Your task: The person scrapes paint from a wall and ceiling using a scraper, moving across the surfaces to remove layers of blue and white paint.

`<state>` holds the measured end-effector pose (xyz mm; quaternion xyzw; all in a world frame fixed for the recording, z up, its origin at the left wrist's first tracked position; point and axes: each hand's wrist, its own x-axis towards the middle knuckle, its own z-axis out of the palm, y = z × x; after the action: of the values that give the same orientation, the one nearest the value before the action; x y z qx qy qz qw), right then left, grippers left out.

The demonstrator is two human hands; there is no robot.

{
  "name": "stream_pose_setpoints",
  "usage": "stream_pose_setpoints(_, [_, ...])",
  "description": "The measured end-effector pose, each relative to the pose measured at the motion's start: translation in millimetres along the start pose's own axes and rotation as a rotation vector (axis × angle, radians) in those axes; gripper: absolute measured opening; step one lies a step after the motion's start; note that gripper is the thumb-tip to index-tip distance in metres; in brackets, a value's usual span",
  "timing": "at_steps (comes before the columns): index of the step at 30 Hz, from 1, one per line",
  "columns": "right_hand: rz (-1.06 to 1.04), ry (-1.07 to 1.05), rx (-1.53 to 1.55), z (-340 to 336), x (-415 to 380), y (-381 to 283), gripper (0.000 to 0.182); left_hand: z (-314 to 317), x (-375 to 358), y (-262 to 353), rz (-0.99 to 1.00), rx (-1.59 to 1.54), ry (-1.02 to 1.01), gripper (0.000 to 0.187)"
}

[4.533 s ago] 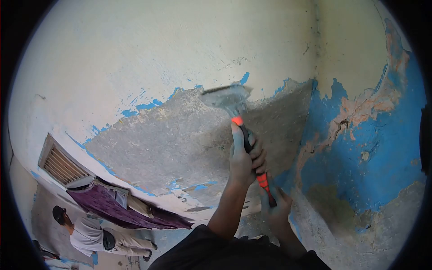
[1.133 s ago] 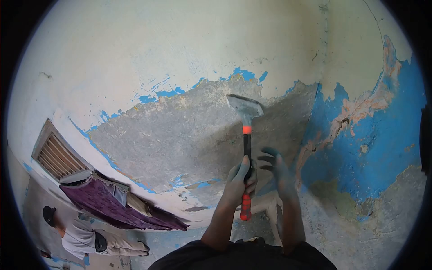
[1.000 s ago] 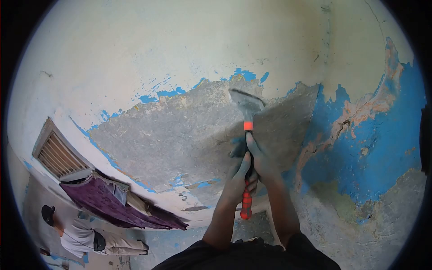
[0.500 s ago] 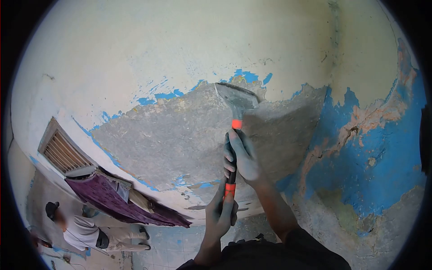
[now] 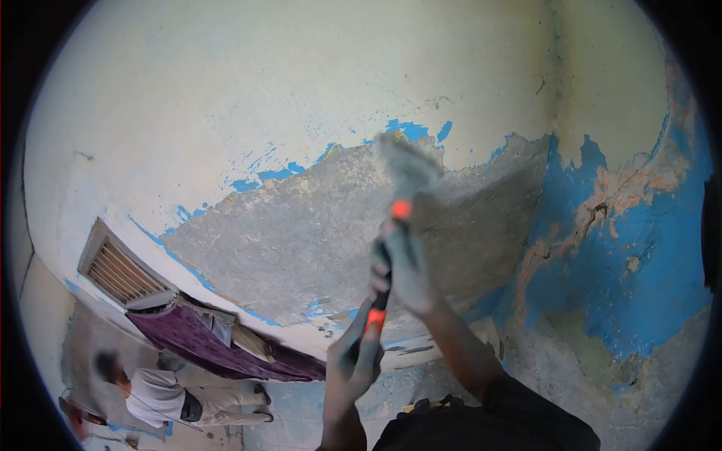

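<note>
A long-handled scraper point(image 5: 408, 169), blurred by motion, points up the wall with its wide metal head just under the ragged upper edge of the bared grey patch point(image 5: 286, 225). Its handle is black with orange bands. My right hand point(image 5: 407, 267) is wrapped round the upper handle, just below the top orange band. Lower down, my left hand point(image 5: 356, 357) closes round the handle's bottom end by the other orange band. Above the scraper head, strips of blue paint point(image 5: 410, 129) border the cream-painted wall point(image 5: 301, 75).
A slatted window point(image 5: 124, 267) with a purple cloth point(image 5: 195, 338) below it is at the left. Past it, a person in a white shirt point(image 5: 156, 398) faces another wall. A cracked, peeling blue wall point(image 5: 609, 263) meets this one at the right corner.
The scraper has tilted, its head shifting slightly right and its lower end left, with both hands still on it. My view has turned a little. The other person's head has moved.
</note>
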<state>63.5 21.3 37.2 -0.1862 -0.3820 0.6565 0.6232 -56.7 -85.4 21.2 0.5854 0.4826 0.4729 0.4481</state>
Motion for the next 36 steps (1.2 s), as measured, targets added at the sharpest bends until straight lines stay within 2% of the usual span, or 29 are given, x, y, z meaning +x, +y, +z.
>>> stream_pose_setpoints(2, [-0.072, 0.034, 0.001, 1, 3, -29, 0.027, 6, 16, 10, 0.038, -0.016, -0.055, 0.049])
stream_pose_setpoints(5, [0.075, 0.032, 0.036, 2, -4, -15, 0.026, -1, -1, 9, 0.025, 0.083, -0.001, 0.049])
stream_pose_setpoints(6, [-0.045, -0.025, -0.011, -9, -2, 9, 0.025, -4, -12, 14, -0.088, 0.014, -0.002, 0.043])
stream_pose_setpoints(10, [0.027, -0.005, 0.061, -9, -6, -7, 0.023, 8, -10, 27, -0.153, 0.021, 0.026, 0.044])
stream_pose_setpoints(13, [-0.019, -0.030, 0.073, 2, -5, -13, 0.024, -7, -11, 33, -0.100, 0.052, -0.017, 0.047])
stream_pose_setpoints(14, [0.043, -0.006, 0.063, 6, -9, -7, 0.026, -9, -16, 32, -0.117, 0.028, 0.005, 0.048])
stream_pose_setpoints(17, [-0.007, -0.031, 0.109, 3, -9, -2, 0.028, -5, -16, 38, -0.109, 0.079, -0.018, 0.048])
stream_pose_setpoints(18, [-0.020, 0.011, 0.080, 0, -7, -18, 0.027, 4, -7, 43, -0.123, 0.102, -0.019, 0.046])
stream_pose_setpoints(21, [0.055, 0.013, 0.135, 6, -10, -39, 0.027, 5, -5, 40, 0.002, 0.137, -0.019, 0.045])
stream_pose_setpoints(23, [0.016, -0.001, 0.098, 5, -7, -13, 0.027, -12, -17, 40, -0.106, 0.089, -0.002, 0.045])
stream_pose_setpoints(25, [0.016, -0.013, 0.099, 6, -11, -5, 0.027, -6, -18, 38, -0.081, 0.102, 0.003, 0.045])
stream_pose_setpoints(29, [0.017, 0.000, 0.119, 3, -8, -35, 0.024, 2, -4, 45, -0.029, 0.155, -0.014, 0.045])
stream_pose_setpoints(32, [-0.003, -0.063, 0.093, 1, -8, 4, 0.026, -11, -18, 39, -0.038, 0.252, 0.013, 0.045])
stream_pose_setpoints(35, [0.010, 0.013, 0.175, -7, -7, -23, 0.027, 8, -5, 42, 0.030, 0.218, -0.022, 0.043])
stream_pose_setpoints(36, [0.033, -0.029, 0.178, -5, -8, -35, 0.028, 8, -6, 45, 0.057, 0.198, -0.036, 0.043])
